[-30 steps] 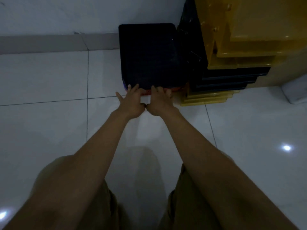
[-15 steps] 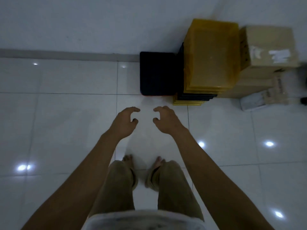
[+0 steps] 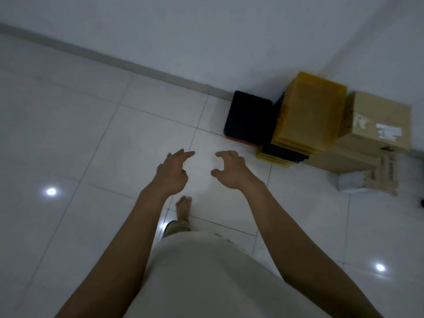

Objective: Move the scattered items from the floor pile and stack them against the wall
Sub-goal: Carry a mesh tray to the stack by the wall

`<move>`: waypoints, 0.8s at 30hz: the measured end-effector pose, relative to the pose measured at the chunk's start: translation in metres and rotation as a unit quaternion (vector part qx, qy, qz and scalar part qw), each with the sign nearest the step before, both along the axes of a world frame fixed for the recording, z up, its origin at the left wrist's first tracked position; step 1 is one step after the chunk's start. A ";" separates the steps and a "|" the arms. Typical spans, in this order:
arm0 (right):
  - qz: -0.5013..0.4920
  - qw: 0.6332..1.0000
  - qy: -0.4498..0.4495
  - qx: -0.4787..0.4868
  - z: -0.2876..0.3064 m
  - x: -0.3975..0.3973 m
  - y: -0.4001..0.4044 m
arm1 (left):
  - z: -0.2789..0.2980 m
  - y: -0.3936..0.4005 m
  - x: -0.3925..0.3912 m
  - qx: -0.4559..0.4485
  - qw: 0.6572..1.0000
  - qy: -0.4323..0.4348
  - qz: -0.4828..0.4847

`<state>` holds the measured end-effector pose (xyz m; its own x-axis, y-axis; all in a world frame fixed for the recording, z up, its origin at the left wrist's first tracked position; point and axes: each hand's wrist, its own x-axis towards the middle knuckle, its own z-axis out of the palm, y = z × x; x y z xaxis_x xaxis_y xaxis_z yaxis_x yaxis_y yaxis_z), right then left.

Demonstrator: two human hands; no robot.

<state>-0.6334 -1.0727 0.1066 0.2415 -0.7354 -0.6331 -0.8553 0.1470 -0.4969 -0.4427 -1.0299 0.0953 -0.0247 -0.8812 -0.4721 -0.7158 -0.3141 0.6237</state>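
A low stack topped by a black tray, with a red edge showing beneath it, stands on the floor against the wall. Right of it rises a taller stack of yellow trays with black ones lower down. My left hand and my right hand hang in the air in front of me, well short of the stacks. Both hold nothing; the left fingers are nearly straight, the right ones loosely curled.
Cardboard boxes sit right of the yellow stack in the corner, with a white bag and flat cardboard in front of them. One bare foot stands on the glossy white floor tiles. A grey skirting runs along the wall.
A second ago both hands touched the front of the black-topped stack. They let go and pulled back, and I have stood up and turned left, so the stacks now lie at upper right.
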 end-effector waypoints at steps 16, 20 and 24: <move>0.306 0.952 0.015 0.010 0.011 0.034 0.135 | 0.010 0.252 -0.047 0.033 0.947 0.009 0.319; 0.404 0.914 0.008 0.021 0.014 0.074 0.180 | 0.013 0.315 -0.042 0.025 0.910 0.005 0.414; 0.488 0.872 0.005 0.017 0.020 0.109 0.239 | 0.016 0.391 -0.045 0.010 0.862 0.012 0.506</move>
